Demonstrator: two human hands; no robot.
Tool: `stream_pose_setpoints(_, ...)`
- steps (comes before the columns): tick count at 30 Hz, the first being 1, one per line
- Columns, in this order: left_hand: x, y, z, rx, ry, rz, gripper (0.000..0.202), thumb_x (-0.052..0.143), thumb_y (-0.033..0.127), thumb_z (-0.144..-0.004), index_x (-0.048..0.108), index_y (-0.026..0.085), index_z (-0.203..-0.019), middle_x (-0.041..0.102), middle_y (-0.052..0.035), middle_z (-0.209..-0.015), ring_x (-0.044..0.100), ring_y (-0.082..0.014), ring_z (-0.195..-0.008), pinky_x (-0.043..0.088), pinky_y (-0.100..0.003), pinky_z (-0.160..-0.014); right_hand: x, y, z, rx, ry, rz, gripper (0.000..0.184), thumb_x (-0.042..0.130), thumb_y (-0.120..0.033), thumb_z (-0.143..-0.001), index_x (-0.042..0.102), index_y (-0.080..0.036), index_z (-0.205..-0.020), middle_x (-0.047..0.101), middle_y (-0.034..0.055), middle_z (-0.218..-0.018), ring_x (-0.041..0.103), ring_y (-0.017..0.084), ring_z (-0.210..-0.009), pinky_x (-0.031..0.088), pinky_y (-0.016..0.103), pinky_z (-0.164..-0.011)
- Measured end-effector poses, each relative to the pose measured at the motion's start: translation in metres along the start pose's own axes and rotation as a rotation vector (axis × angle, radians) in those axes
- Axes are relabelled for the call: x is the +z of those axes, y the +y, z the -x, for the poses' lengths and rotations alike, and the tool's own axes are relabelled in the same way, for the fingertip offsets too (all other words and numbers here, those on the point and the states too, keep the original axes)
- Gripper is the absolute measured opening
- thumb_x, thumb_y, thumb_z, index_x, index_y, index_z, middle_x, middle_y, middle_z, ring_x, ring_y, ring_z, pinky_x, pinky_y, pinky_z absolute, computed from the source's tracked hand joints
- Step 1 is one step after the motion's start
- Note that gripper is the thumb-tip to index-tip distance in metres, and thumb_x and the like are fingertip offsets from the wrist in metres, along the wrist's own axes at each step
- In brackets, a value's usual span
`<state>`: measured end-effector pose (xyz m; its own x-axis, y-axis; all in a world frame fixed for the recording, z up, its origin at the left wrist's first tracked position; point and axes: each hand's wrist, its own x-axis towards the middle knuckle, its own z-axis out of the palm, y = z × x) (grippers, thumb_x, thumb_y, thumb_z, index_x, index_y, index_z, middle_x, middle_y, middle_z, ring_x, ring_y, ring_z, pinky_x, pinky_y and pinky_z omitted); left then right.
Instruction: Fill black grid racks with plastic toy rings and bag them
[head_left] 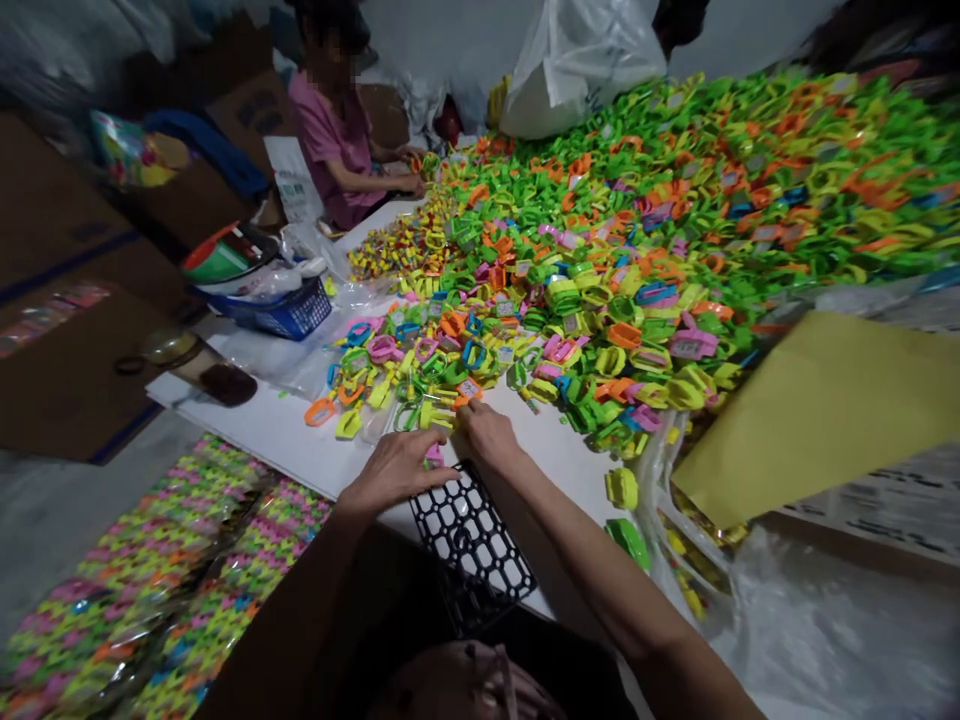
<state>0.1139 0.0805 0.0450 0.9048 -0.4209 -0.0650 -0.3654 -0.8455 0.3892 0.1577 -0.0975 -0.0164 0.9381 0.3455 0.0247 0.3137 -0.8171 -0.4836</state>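
My left hand (394, 470) is closed around a small pink plastic toy watch (434, 456), mostly hidden by the fingers. Its thumb lies over the top end of a black plastic grid tray (474, 540) with rows of openings. The tray slants at the table's near edge, close to my body. My right hand (489, 432) is just beyond the tray, fingers curled together at the edge of the pile. An orange toy watch (469, 389) is at its fingertips; what the fingers pinch is hidden. Yellow toy watches (435, 414) lie between and beyond the hands.
A large heap of coloured toy watches (637, 270) covers the white table (300, 440). At left are a blue basket (289, 310) and a jar (217, 370). Yellow card (817, 410) lies right. Packed bags (150, 560) sit below. Another person (334, 150) works across the table.
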Motion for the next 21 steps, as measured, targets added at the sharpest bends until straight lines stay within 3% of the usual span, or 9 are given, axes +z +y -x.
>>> stream_pose_setpoints(4,-0.003,-0.002,-0.002,0.038,-0.036,0.019,0.035,0.066,0.044,-0.079,0.063,0.021,-0.105,0.070,-0.0038,-0.096,0.066,-0.0230,-0.090,0.047,-0.030,-0.079,0.000,0.002,0.011,0.078,0.002,-0.029,0.011,0.050,-0.023,-0.090,0.059,-0.016,-0.089,0.066,0.0115,-0.092,0.061,0.021,-0.082,0.042,0.027,-0.065)
stream_pose_setpoints(7,0.001,-0.002,-0.004,0.093,-0.051,0.044,0.035,0.064,0.042,-0.082,0.062,0.020,-0.108,0.069,-0.0058,-0.106,0.065,-0.0237,-0.096,0.047,-0.032,-0.083,0.006,0.006,0.041,0.141,0.096,-0.376,0.023,0.047,-0.038,-0.090,0.058,-0.017,-0.089,0.064,0.0039,-0.076,0.057,0.017,-0.066,0.041,0.025,-0.058)
stream_pose_setpoints(9,0.002,-0.001,-0.005,0.097,-0.078,0.051,0.036,0.064,0.043,-0.082,0.062,0.020,-0.109,0.069,-0.0068,-0.108,0.065,-0.0244,-0.097,0.047,-0.033,-0.084,0.015,0.004,0.058,0.160,0.141,-0.661,0.025,0.049,-0.039,-0.086,0.059,-0.016,-0.089,0.065,0.0022,-0.074,0.057,0.016,-0.064,0.042,0.024,-0.058)
stream_pose_setpoints(11,0.002,0.000,-0.006,0.086,-0.104,0.058,0.039,0.064,0.044,-0.082,0.062,0.020,-0.112,0.069,-0.0073,-0.109,0.065,-0.0244,-0.098,0.047,-0.033,-0.085,0.028,-0.001,0.067,0.170,0.129,-0.793,0.022,0.051,-0.036,-0.082,0.060,-0.016,-0.085,0.066,0.0029,-0.075,0.059,0.017,-0.066,0.044,0.025,-0.059)
stream_pose_setpoints(16,-0.003,0.003,-0.004,0.071,-0.124,0.057,0.053,0.064,0.043,-0.082,0.054,0.020,-0.129,0.064,-0.0090,-0.125,0.061,-0.0266,-0.111,0.046,-0.035,-0.092,0.043,-0.007,0.064,0.090,0.153,-0.746,0.013,0.053,-0.025,-0.081,0.063,-0.018,-0.084,0.069,0.0040,-0.082,0.063,0.019,-0.075,0.048,0.029,-0.070)
stream_pose_setpoints(21,0.001,0.004,-0.004,0.062,-0.137,0.052,0.065,0.065,0.046,-0.081,0.046,0.020,-0.139,0.063,-0.0111,-0.127,0.062,-0.0286,-0.112,0.047,-0.036,-0.093,0.048,-0.005,0.064,-0.033,0.157,-0.444,0.012,0.048,-0.020,-0.084,0.057,-0.018,-0.092,0.065,0.0059,-0.083,0.061,0.019,-0.073,0.047,0.028,-0.068)
